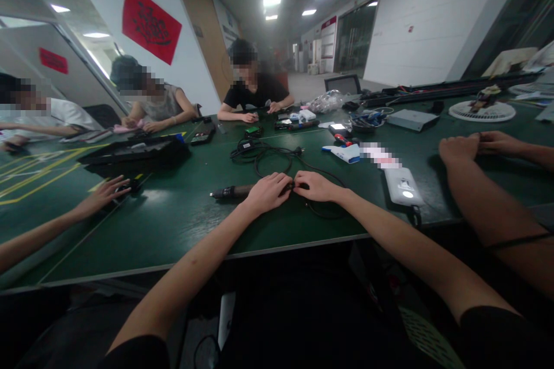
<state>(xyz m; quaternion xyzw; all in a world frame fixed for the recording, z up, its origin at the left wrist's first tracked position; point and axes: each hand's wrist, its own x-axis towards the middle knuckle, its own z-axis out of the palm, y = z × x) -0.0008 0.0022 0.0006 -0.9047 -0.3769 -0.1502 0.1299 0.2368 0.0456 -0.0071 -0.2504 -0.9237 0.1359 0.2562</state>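
An electric screwdriver (232, 191) lies on the green table with its bit pointing left. My left hand (269, 192) is closed over its rear part, covering most of that end. Close beside it, my right hand (317, 186) pinches the end of a black cable (321, 214) at the back of the screwdriver. The fingers hide whether the cable end is plugged in. Behind my hands the black cable loops over the table, and a two-pin plug (298, 151) and a black power adapter (242, 147) lie there.
Co-workers' hands rest on the table at left (106, 193) and right (461, 149). A white device (402, 187) lies right of my hands, near a blue-and-white packet (344, 153). A black tray (134, 151) stands at left. Farther back are a silver box (412, 120) and a fan grille (482, 112).
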